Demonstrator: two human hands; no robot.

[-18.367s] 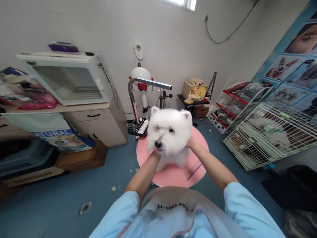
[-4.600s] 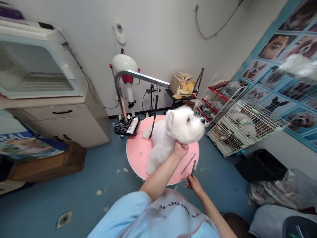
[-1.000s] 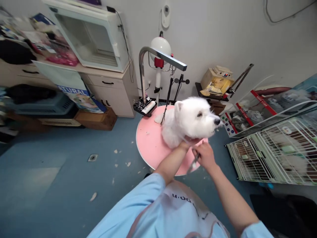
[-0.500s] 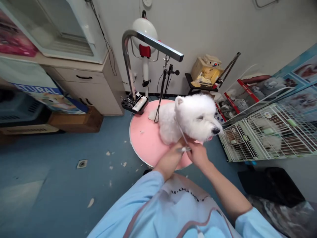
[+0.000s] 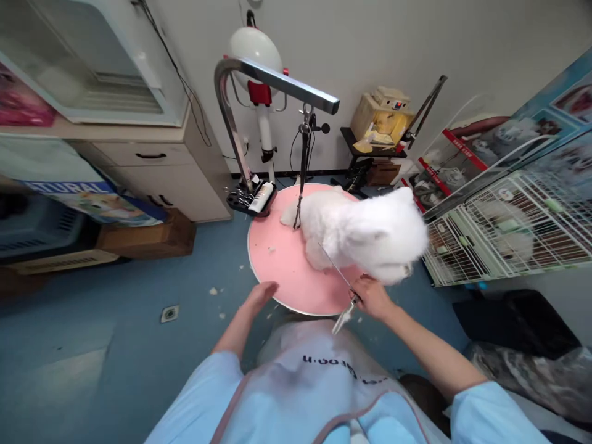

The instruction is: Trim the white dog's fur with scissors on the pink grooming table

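A fluffy white dog (image 5: 365,231) stands on the round pink grooming table (image 5: 282,265), its head lowered over the table's right edge. My right hand (image 5: 372,297) is closed around thin metal scissors (image 5: 340,277) just under the dog's chin, the blades pointing up toward its chest. My left hand (image 5: 261,292) rests at the table's near left rim, fingers stretched out and holding nothing. A dark leash (image 5: 301,179) hangs from the metal grooming arm (image 5: 277,80) to the dog's back.
A black tool tray (image 5: 250,198) is clipped at the table's far left. White cabinet (image 5: 152,166) stands at the left, wire cages (image 5: 504,237) at the right, a dryer stand (image 5: 256,52) behind. Fur clumps litter the blue floor (image 5: 115,345).
My left hand has let go of the dog's chin and dropped to the table's rim. The dog has turned its head away and down to the right. The scissors stay in my right hand.
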